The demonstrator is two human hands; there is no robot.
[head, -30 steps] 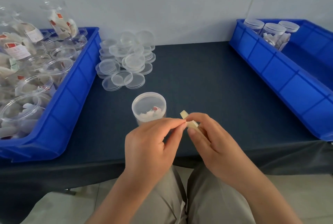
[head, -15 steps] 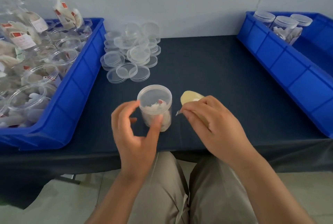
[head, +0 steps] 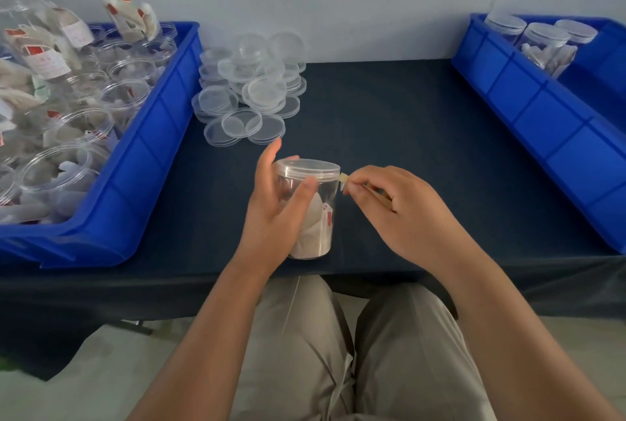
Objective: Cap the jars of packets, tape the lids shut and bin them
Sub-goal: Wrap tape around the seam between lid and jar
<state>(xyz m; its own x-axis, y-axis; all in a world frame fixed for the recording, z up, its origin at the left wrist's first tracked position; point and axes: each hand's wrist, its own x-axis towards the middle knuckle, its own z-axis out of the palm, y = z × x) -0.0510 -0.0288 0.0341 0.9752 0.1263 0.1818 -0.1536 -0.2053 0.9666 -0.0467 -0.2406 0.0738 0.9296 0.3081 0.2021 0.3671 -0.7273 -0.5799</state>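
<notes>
A clear capped jar (head: pixel 318 214) with white packets inside stands near the table's front edge. My left hand (head: pixel 274 207) grips its left side, thumb across the front. Just right of the lid, my right hand (head: pixel 393 207) pinches a small strip of yellowish tape (head: pixel 343 178), whose end touches the lid's rim. A pile of loose clear lids (head: pixel 250 92) lies behind the jar. The left blue bin (head: pixel 149 156) holds several open jars of packets. Three capped jars (head: pixel 542 44) stand in the right blue bin (head: pixel 528 109).
The dark table (head: pixel 389 122) has bare cloth between the two bins. Its front edge runs just below the jar, above my knees. A pale wall closes the back.
My left hand has closed round the jar. My right hand has brought the tape strip from beside the jar up to the lid's right rim.
</notes>
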